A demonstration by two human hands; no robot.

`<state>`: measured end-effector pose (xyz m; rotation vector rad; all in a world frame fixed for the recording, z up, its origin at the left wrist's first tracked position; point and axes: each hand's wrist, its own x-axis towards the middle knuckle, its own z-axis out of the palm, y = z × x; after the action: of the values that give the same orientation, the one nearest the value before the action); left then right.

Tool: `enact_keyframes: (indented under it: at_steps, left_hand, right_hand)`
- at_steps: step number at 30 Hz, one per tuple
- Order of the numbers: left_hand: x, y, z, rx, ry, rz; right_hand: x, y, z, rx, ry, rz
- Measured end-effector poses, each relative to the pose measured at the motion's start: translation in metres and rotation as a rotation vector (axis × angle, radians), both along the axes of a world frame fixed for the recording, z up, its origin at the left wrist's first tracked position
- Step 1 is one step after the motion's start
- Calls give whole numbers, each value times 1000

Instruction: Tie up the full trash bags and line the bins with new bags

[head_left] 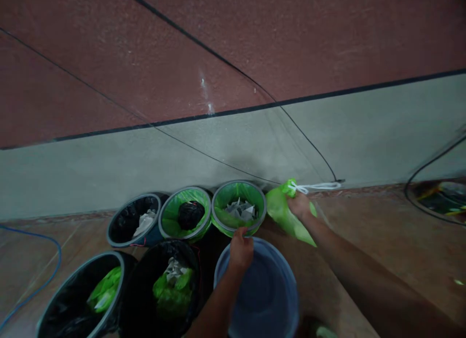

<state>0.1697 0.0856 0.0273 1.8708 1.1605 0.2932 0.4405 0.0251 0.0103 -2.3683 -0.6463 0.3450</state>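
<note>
My right hand (pixel 300 204) is closed around the neck of a light green plastic bag (pixel 286 214), close to the wall's foot. White ties (pixel 316 186) stick out from the bunched top of the bag. My left hand (pixel 241 250) is closed on the far rim of an unlined blue bin (pixel 267 289) in front of me. Its fingertips come up against the front rim of a green-lined bin (pixel 238 185) that has torn grey paper (pixel 241 210) inside. The fingers are partly hidden by the hand's back.
Left of these stand a green-lined bin (pixel 185 190) holding a black bundle, and several black-lined bins (pixel 118 216) with paper or green bags. Dark cables (pixel 306 136) run down the wall. A blue cord (pixel 58 255) lies on the floor at left, a black cable (pixel 418 173) at right.
</note>
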Motion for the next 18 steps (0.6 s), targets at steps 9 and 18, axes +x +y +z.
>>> enact_keyframes:
  at_steps: [9,18]
  left_hand:
    - [-8,1,-17,-48,-12,5]
    - [-27,28,21,25,60,-186]
  right_hand:
    - [-40,4,-88,70,287,205]
    - [-54,0,-67,58,10,-218]
